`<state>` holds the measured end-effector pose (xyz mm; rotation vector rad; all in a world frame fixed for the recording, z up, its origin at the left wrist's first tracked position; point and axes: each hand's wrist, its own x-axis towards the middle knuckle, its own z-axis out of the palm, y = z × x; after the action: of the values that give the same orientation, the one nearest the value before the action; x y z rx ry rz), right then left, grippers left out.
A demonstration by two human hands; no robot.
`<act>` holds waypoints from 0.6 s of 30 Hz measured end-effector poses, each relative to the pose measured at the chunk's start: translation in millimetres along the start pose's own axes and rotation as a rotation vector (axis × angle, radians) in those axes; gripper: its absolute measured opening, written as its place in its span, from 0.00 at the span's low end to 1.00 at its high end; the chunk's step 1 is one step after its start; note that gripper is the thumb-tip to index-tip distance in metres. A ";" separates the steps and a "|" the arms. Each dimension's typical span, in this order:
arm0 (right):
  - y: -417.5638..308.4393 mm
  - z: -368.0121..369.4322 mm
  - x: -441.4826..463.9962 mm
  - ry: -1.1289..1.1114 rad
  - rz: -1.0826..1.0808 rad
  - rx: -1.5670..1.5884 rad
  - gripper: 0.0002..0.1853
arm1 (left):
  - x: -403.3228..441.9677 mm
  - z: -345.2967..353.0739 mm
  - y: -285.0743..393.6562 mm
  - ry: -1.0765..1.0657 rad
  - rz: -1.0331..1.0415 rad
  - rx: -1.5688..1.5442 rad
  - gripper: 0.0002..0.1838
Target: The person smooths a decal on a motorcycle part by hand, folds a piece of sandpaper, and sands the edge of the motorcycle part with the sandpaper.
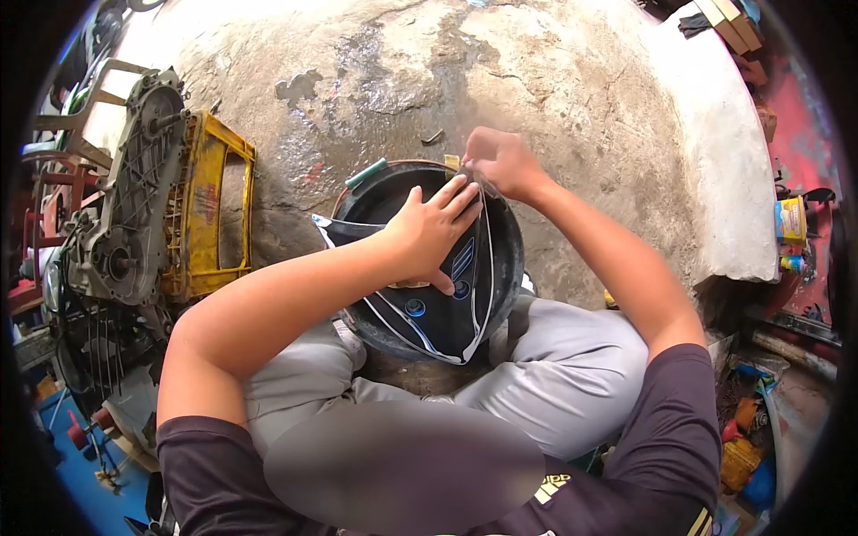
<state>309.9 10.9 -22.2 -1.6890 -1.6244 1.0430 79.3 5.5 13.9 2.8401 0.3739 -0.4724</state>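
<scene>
A black panel with white edging and blue-and-white markings, which looks like a motorcycle fairing, rests on a round black basin between my legs. My left hand lies on the panel, fingers stretched toward its far tip and thumb apart. At that far tip, by the basin's rim, my right hand is closed in a pinch. What sits between its fingertips is too small to make out; it could be a thin strip along the panel's edge. A small yellowish piece shows at the rim beside my fingertips.
A teal tube-like piece lies on the basin's rim. On the left stand a yellow crate and a metal engine casing. The concrete floor is partly wet, with a small bent piece on it. A white ledge runs along the right.
</scene>
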 end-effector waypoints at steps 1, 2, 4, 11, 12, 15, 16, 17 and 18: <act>0.1 -4.6 -5.0 -0.009 0.000 -0.004 0.06 | 0.3 0.7 0.1 0.019 -0.002 0.001 0.74; -0.5 -7.2 -8.5 -0.021 -0.002 -0.012 0.07 | 0.2 1.2 0.4 0.022 -0.002 -0.005 0.74; -3.1 -6.5 -11.1 -0.013 0.022 0.047 0.07 | 0.1 1.2 0.3 0.015 -0.004 -0.007 0.74; -2.8 4.1 6.8 0.045 -0.034 -0.042 0.03 | 1.6 -2.5 1.9 -0.027 -0.010 -0.009 0.74; -0.6 4.9 5.0 0.052 -0.062 -0.026 0.03 | 1.4 -2.2 1.8 -0.022 -0.007 -0.001 0.75; 1.1 -0.6 -3.1 0.038 -0.041 0.008 0.03 | 0.8 -0.5 1.0 0.002 -0.004 0.001 0.75; -1.5 -0.2 -3.0 0.030 -0.043 0.000 0.03 | 0.2 0.5 0.7 0.016 -0.007 -0.006 0.75; -3.6 0.1 -4.2 0.034 -0.044 -0.016 0.03 | -0.6 1.5 0.7 0.025 -0.012 -0.014 0.75; -5.6 -1.1 -4.5 0.042 -0.044 -0.035 0.03 | -0.8 1.1 0.2 0.018 -0.010 -0.013 0.75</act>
<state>308.0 7.2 -16.2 -1.6790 -1.6542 0.9564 78.3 4.8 13.2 2.8334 0.3928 -0.4452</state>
